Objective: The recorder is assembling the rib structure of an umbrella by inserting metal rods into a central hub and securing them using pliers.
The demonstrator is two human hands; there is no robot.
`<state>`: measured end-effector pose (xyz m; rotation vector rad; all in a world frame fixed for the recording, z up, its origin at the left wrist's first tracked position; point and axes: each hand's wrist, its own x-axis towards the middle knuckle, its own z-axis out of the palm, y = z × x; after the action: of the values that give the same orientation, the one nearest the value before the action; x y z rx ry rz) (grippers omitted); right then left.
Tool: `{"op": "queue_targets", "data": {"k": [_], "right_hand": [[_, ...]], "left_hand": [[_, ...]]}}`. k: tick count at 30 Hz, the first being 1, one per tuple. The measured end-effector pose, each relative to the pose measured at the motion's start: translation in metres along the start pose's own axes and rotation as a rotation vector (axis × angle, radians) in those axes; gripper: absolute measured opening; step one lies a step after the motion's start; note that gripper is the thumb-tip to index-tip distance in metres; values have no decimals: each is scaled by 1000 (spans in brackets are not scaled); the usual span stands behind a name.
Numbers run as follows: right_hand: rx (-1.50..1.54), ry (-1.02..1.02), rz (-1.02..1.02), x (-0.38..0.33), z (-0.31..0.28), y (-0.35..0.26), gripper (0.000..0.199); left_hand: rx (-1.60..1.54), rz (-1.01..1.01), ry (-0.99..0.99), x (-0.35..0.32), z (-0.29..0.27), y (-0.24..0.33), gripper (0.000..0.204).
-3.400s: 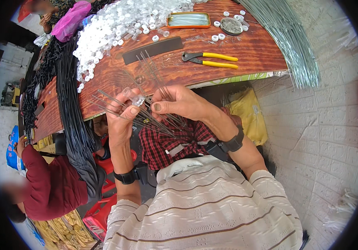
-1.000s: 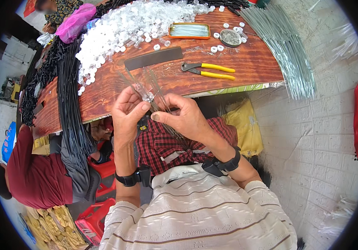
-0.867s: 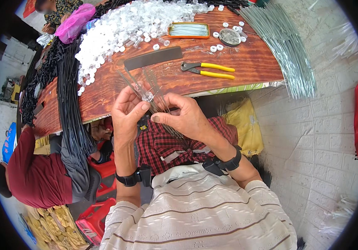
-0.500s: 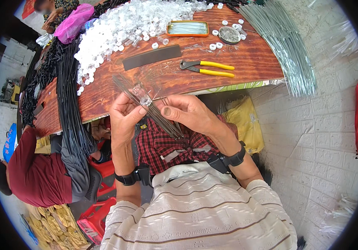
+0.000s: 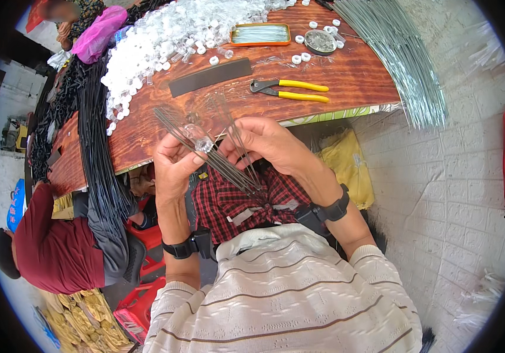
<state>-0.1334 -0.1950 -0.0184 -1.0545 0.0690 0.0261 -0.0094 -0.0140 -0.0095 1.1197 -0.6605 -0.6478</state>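
Observation:
Over the front edge of the wooden table, my left hand (image 5: 175, 162) is closed around a bundle of thin dark wire rods (image 5: 229, 169) that slants down toward my lap. A small clear plastic piece (image 5: 202, 143) sits by its thumb and fingertips, against the bundle. My right hand (image 5: 267, 143), just beside it, pinches a few thin rods (image 5: 227, 120) standing apart from the bundle at the top. Their lower ends run down close to the bundle's. End-cutting pliers (image 5: 299, 94) with yellow handles lie on the table beyond my right hand.
Beyond lie a dark flat strip (image 5: 211, 77), an orange-rimmed tin (image 5: 232, 42) of thin pins, a round dish (image 5: 321, 42) and a heap of clear tubes and white caps (image 5: 164, 38). Silver rods (image 5: 402, 65) overhang at right, black rods (image 5: 96, 153) at left. A co-worker (image 5: 61, 250) sits at left.
My right hand has turned and risen slightly, and the few rods in it now spread further from the bundle. My left hand keeps its grip. The whole view has shifted slightly.

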Motion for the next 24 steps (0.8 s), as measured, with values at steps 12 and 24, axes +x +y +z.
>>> {"op": "queue_targets", "data": {"k": [12, 24], "right_hand": [[-157, -147, -114, 8, 2, -6, 16], [-292, -187, -211, 8, 5, -10, 15]], "left_hand": [[-4, -8, 5, 0, 3, -1, 39], [-25, 53, -47, 3, 2, -6, 44]]}}
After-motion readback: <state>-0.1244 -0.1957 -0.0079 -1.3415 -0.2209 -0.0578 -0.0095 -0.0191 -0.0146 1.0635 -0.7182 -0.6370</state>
